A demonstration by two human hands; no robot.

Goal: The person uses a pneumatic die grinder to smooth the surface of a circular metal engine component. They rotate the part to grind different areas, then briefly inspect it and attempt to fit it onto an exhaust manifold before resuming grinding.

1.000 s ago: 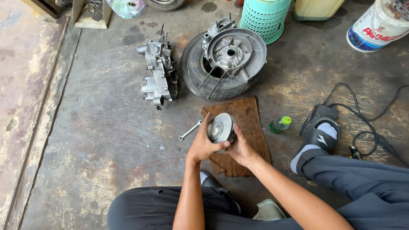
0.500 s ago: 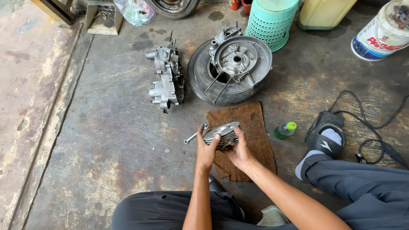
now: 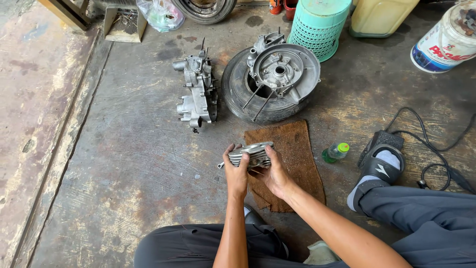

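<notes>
While the concrete floor (image 3: 124,173) lies stained at nine o'clock, a finned metal cylinder part (image 3: 251,155) is gripped at the centre by the left hand (image 3: 236,173) and the right hand (image 3: 275,176), above a brown mat (image 3: 295,149); an engine casing (image 3: 197,92) and a tyre (image 3: 238,94) sit at twelve o'clock, a green-capped bottle (image 3: 335,152) at three.

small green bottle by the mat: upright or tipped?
Tipped. The small green bottle lies on its side on the concrete floor, right of the brown mat, cap pointing up-right in the head view.
</notes>
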